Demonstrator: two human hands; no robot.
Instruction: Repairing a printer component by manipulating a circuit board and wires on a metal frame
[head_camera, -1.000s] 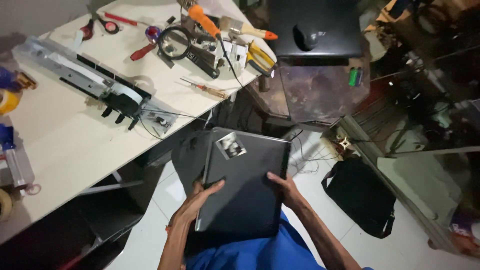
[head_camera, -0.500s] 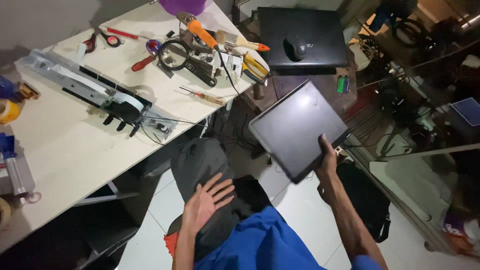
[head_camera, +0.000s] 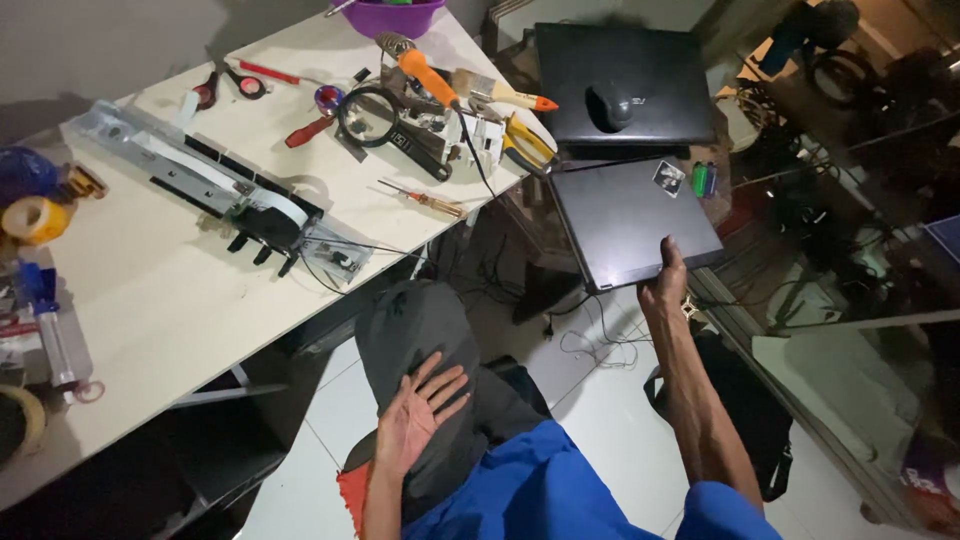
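- Tape rolls (head_camera: 32, 218) sit at the far left of the white worktable (head_camera: 160, 300), one yellow, with a blue-handled tool (head_camera: 45, 310) lying nearer the table's front edge.
- Next along, a long metal rail with a black block and loose wires (head_camera: 235, 205) lies slantwise across the tabletop.
- Behind it, red-handled pliers (head_camera: 310, 128), a magnifying glass (head_camera: 368, 115), an orange-handled soldering iron (head_camera: 420, 70), a paintbrush (head_camera: 500, 95) and a small screwdriver (head_camera: 425, 198) crowd the table's back right corner, below a purple bowl (head_camera: 385, 15).
- Left hand (head_camera: 420, 415) rests palm up on the person's grey-clad knee (head_camera: 420, 330), fingers loosely spread and released, holding nothing.
- Right of the table, a closed black laptop (head_camera: 620, 85) lies flat with a computer mouse (head_camera: 612, 105) on top.
- Just in front of that one, a second closed dark laptop (head_camera: 630, 215) with a small sticker near its far corner is held out roughly level above the floor.
- Right hand (head_camera: 665, 285) grips this laptop at its near edge, thumb on the lid and the other fingers hidden underneath.
- On the pale tiled floor beside the right forearm lies a black bag (head_camera: 760, 440), near loose cables (head_camera: 600, 335).
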